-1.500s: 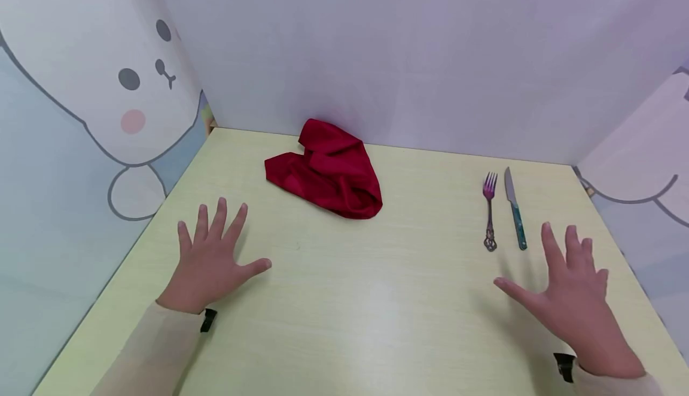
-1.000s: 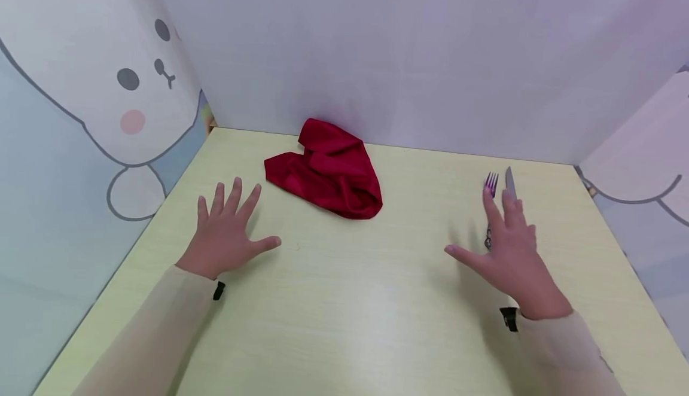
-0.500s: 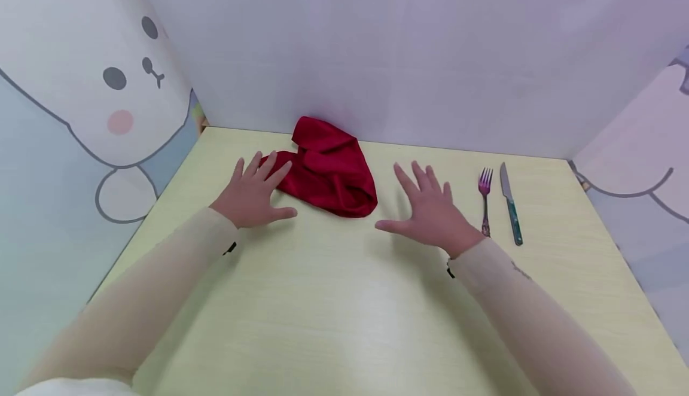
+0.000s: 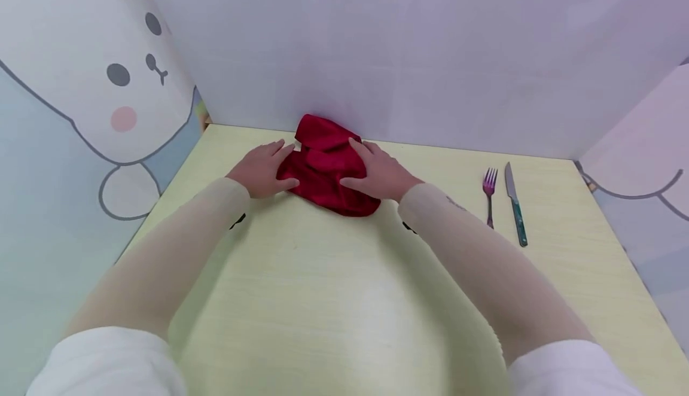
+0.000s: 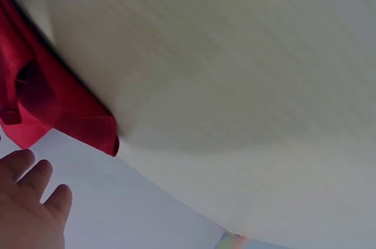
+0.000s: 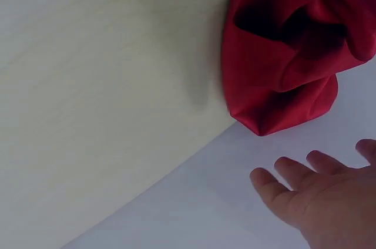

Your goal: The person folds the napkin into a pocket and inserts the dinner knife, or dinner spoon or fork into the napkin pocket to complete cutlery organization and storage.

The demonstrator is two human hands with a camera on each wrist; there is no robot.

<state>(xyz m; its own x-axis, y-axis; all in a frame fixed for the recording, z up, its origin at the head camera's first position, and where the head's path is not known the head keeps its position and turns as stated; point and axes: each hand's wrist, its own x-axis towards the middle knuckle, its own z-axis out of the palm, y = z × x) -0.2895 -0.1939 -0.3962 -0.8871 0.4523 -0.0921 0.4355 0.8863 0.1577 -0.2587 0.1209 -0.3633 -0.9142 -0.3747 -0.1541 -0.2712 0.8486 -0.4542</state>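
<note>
A crumpled red cloth lies at the back of the pale yellow table, close to the rear wall. My left hand rests at the cloth's left edge, fingers straight and touching it. On the cloth's right side lies my right hand, fingers stretched over the folds and thumb against the front. The left wrist view shows the red cloth and straight left fingers. The right wrist view shows the red cloth with the right hand's fingers spread beside it.
A fork and a knife lie side by side at the right of the table, handles toward me. A white back wall, a bunny-printed left panel and a right panel enclose the table.
Both hands have moved forward and inward from the table's front half to the red cloth, which they now touch from either side. The cloth, fork and knife have not shifted.
</note>
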